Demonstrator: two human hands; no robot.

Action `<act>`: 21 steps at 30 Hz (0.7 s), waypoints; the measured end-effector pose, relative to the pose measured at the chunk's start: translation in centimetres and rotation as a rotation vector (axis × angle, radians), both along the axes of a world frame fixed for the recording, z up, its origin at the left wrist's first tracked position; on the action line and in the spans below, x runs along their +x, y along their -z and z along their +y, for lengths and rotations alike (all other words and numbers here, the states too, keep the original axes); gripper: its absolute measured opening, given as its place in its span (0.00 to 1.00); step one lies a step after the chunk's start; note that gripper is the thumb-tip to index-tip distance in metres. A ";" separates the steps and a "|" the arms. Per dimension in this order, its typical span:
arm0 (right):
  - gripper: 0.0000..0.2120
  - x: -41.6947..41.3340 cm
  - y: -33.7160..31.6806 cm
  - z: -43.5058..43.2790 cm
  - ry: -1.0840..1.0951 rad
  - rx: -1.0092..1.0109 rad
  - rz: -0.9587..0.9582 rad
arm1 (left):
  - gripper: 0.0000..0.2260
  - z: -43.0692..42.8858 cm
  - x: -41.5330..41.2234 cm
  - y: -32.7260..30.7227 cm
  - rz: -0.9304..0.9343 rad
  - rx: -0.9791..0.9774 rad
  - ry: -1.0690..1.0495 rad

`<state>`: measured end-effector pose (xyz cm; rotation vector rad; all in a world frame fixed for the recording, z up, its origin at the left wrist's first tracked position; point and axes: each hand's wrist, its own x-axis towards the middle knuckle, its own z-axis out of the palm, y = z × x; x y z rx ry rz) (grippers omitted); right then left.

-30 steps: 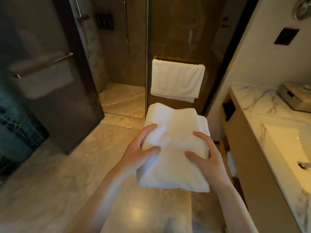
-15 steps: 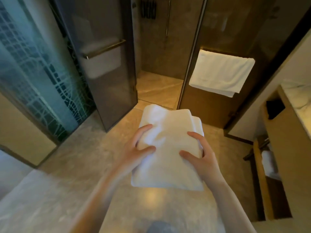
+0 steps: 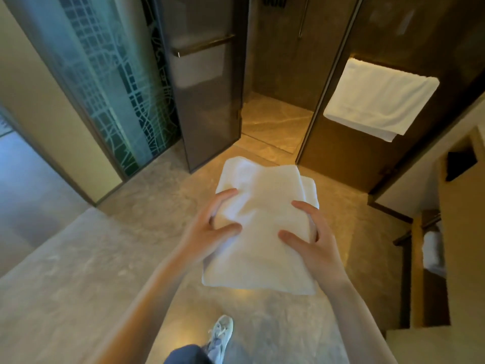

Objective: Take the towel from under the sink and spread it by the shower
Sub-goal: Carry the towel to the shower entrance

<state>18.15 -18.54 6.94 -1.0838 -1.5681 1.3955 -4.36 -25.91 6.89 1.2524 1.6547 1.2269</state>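
From the head camera we see a folded white towel (image 3: 262,232) held in the air near the middle of the view, above the grey stone floor (image 3: 78,271) and touching neither it nor anything else. The left hand (image 3: 207,232) grips the towel's edge at 9 o'clock, thumb curled on top and the index finger bent over the fold. The rest of its fingers are hidden beneath the cloth. The right hand (image 3: 312,245) grips the edge at 3 o'clock in the same manner, thumb and index finger pressed into the top layer, so that the cloth puckers between the two hands.

At 12 o'clock from the towel we see the shower floor (image 3: 273,122) through the gap beside the open dark glass door (image 3: 204,101). At 2 o'clock a second white towel (image 3: 378,98) hangs over a bar on the glass. At 10 o'clock stands a patterned glass panel (image 3: 110,74). At 4 o'clock a rolled towel (image 3: 433,253) lies on the shelf of the vanity (image 3: 462,232). At 6 o'clock a pale laced shoe (image 3: 221,334) rests on the floor.
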 end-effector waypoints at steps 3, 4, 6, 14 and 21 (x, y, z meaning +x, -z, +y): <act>0.27 -0.5 0.5 -2.8 -0.033 0.001 0.006 | 0.30 -3.5 0.1 0.6 -0.018 -0.023 -0.037; 0.27 -0.9 0.6 -3.7 -0.043 0.000 0.006 | 0.30 -4.6 -0.2 0.7 -0.027 -0.029 -0.050; 0.27 -1.9 0.6 -5.0 -0.058 -0.021 0.015 | 0.30 -6.3 -1.3 0.7 -0.039 -0.030 -0.063; 0.27 -10.9 0.6 -6.9 -0.068 -0.049 0.049 | 0.29 -8.4 -10.3 0.5 -0.042 -0.045 -0.043; 0.27 -25.0 0.9 -6.7 0.010 -0.070 0.109 | 0.29 -6.7 -24.7 -0.9 0.043 -0.057 0.043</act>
